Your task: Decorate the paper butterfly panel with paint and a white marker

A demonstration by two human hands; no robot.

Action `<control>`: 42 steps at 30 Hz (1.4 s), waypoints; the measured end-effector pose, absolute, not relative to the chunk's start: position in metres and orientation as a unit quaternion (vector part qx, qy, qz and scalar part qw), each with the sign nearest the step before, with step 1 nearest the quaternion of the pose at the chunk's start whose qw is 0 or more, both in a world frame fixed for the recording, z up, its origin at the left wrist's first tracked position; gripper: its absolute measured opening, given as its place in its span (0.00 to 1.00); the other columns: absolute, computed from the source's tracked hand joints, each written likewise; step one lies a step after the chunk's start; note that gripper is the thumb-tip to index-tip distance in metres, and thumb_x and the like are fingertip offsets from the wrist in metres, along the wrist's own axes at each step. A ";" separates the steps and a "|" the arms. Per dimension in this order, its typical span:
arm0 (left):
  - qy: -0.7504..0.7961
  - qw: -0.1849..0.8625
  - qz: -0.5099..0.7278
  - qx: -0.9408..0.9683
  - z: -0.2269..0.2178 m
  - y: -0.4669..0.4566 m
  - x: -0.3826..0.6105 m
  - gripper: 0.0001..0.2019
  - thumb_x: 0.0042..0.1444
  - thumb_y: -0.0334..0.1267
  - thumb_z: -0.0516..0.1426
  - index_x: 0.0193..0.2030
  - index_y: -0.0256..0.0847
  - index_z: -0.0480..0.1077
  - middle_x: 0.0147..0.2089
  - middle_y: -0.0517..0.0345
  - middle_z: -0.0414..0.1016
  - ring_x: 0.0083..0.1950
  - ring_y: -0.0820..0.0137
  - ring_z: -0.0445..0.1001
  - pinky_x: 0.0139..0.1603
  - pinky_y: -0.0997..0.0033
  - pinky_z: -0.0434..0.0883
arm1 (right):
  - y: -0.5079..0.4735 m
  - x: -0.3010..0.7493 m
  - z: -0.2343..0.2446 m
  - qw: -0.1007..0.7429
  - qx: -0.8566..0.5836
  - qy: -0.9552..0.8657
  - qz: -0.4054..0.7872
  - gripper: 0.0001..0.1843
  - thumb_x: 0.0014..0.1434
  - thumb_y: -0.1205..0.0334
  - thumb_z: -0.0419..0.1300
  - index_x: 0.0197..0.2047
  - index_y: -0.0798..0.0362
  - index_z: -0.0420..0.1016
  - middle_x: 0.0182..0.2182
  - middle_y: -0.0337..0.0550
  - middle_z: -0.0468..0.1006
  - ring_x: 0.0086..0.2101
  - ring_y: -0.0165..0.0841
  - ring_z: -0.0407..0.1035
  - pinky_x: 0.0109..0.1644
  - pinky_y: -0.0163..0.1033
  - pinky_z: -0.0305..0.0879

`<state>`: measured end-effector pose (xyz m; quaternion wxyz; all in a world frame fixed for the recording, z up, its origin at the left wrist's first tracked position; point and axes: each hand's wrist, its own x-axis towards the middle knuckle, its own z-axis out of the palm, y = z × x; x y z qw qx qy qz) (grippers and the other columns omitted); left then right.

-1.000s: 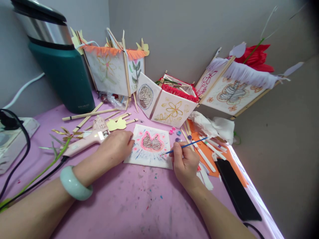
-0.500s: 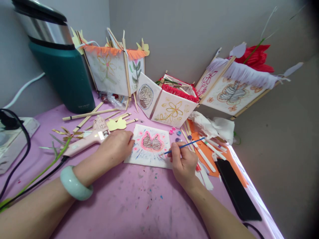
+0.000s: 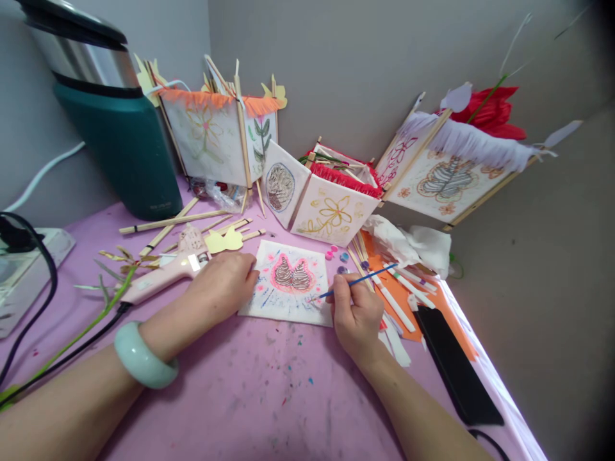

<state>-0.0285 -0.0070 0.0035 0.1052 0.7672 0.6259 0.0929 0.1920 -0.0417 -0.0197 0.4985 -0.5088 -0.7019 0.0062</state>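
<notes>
A person's bare hands work at a white panel lying flat on a pink-purple worktop, near the middle of the view. The right hand's grip is closed around a slim blue paintbrush, its tip at the panel's lower right; whether it touches the surface is hard to tell. The left hand rests curled at the panel's left edge, and whether it pinches anything cannot be told. The central motif, dark-striped with a pink outline, looks complete, with pink spots and blue strokes around it. White gaps and a plain margin suggest the background is well along, perhaps unfinished. Small paint pots sit beyond the right hand; behind stand decorated box shapes fringed in orange, red and lilac.
</notes>
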 end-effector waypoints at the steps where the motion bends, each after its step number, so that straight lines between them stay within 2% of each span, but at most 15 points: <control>1: 0.627 0.106 0.094 0.766 0.003 -0.007 -0.028 0.14 0.57 0.38 0.48 0.37 0.38 0.73 0.36 0.46 0.78 0.39 0.57 0.75 0.38 0.61 0.66 | -0.042 0.192 -0.020 0.499 -0.509 -0.702 0.006 0.16 0.64 0.63 0.51 0.25 0.53 0.66 0.19 0.38 0.73 0.19 0.26 0.67 0.25 0.33 0.62; 21: 0.631 0.096 0.085 0.765 0.003 -0.007 -0.028 0.14 0.58 0.39 0.47 0.35 0.39 0.73 0.36 0.46 0.77 0.39 0.57 0.75 0.38 0.61 0.66 | -0.042 0.193 -0.022 0.497 -0.488 -0.717 0.018 0.17 0.64 0.65 0.51 0.22 0.53 0.65 0.20 0.38 0.72 0.18 0.26 0.67 0.24 0.32 0.60; 32: 0.628 0.106 0.094 0.765 0.004 -0.007 -0.028 0.16 0.58 0.39 0.47 0.40 0.37 0.74 0.38 0.44 0.78 0.40 0.57 0.75 0.40 0.60 0.67 | -0.043 0.191 -0.019 0.492 -0.504 -0.709 0.021 0.18 0.65 0.62 0.51 0.22 0.53 0.66 0.20 0.39 0.73 0.19 0.27 0.68 0.24 0.33 0.61; 42: 0.629 0.103 0.093 0.765 0.005 -0.008 -0.028 0.14 0.58 0.39 0.47 0.37 0.38 0.74 0.37 0.46 0.78 0.39 0.59 0.74 0.38 0.61 0.66 | -0.042 0.193 -0.020 0.495 -0.518 -0.698 0.017 0.17 0.65 0.62 0.51 0.24 0.53 0.66 0.19 0.38 0.71 0.19 0.27 0.66 0.25 0.34 0.61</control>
